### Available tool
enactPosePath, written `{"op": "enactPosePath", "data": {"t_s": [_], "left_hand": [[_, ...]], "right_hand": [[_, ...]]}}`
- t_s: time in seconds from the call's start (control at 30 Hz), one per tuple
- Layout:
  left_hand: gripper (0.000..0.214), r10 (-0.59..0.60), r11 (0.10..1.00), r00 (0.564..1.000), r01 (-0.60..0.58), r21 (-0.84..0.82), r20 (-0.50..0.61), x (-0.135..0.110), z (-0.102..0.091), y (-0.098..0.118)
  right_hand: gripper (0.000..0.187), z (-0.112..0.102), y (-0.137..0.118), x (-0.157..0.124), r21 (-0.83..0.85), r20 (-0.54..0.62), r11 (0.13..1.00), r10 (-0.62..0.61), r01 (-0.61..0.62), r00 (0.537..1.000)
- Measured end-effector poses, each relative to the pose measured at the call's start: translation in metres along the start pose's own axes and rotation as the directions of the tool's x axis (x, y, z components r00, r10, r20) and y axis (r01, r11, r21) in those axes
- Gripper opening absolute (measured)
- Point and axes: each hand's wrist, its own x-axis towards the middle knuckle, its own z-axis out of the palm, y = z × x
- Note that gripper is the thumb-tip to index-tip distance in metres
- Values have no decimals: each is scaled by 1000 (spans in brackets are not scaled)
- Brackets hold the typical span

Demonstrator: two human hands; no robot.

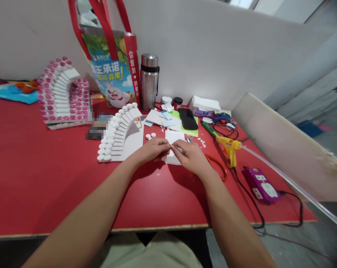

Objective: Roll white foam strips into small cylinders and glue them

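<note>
Over a white sheet [174, 137] near the table's middle, my left hand [156, 149] and my right hand [191, 155] meet fingertip to fingertip. Both are closed in a pinch around something small and pale, too small to make out. Just beyond my left hand lie several round white pieces [151, 136]. Left of it stands a curved white model staircase [118, 138] on a flat white base, its outer edge lined with white round pieces. Small white scraps [202, 141] are scattered beyond my right hand, and orange-red handles [219, 167] lie beside it.
A yellow hot glue gun [229, 147] with a long clear stick and a purple power strip [262, 185] lie right, cables trailing over the edge. Behind are a steel flask [149, 82], a printed bag [112, 70], a black case [188, 119] and a pink-and-white staircase model [64, 93].
</note>
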Motion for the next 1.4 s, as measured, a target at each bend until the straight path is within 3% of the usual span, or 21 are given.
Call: {"op": "enactPosePath", "data": {"t_s": [0.3, 0.47, 0.6, 0.67, 0.73, 0.77, 0.83, 0.9, 0.93, 1.03, 1.1, 1.2, 1.4], "left_hand": [[30, 6, 1000, 998, -5, -8, 63, 0, -6, -3], [28, 115, 975, 991, -126, 184, 71, -5, -3, 5], [23, 308, 805, 950, -288, 519, 50, -5, 2, 6], [21, 366, 709, 927, -333, 622, 79, -4, 4, 4], [21, 393, 667, 916, -343, 661, 79, -3, 7, 3], [21, 394, 683, 917, -335, 650, 59, -3, 8, 3], [20, 319, 817, 947, -261, 514, -27, -3, 11, 4], [22, 141, 956, 985, -109, 271, -100, -2, 13, 7], [25, 50, 985, 993, -32, 171, -105, -1, 13, 8], [46, -154, 988, 987, 154, 6, -48, 3, 12, 11], [46, -244, 961, 970, 245, -128, 17, 4, 9, 10], [34, -293, 909, 954, 297, -293, 57, 3, 8, 10], [26, -305, 876, 952, 293, -384, 31, 1, 8, 11]], "right_hand": [[23, -1, -1, 0, -1, 44, 1000, 2, -2, 999], [23, 0, 1, 2, 115, 6, 991, 68, -69, 998], [21, 3, 4, 4, 172, 11, 976, 135, -135, 991], [21, 6, 7, 4, 183, -7, 971, 159, -155, 987], [22, 8, 8, 5, 195, -39, 969, 160, -149, 986], [22, 8, 8, 5, 194, -57, 971, 151, -138, 987], [23, 8, 6, 4, 164, -91, 981, 120, -104, 989], [24, 7, 3, 3, 99, -119, 993, 74, -62, 990], [24, 6, 1, 2, 57, -127, 998, 43, -36, 991], [26, 5, -3, 0, -86, -136, 994, -76, 64, 988], [25, 6, -2, -1, -183, -125, 977, -132, 108, 983], [23, 9, 0, -1, -288, -80, 951, -138, 110, 987], [24, 12, -1, -1, -357, -18, 927, -132, 117, 991]]}}
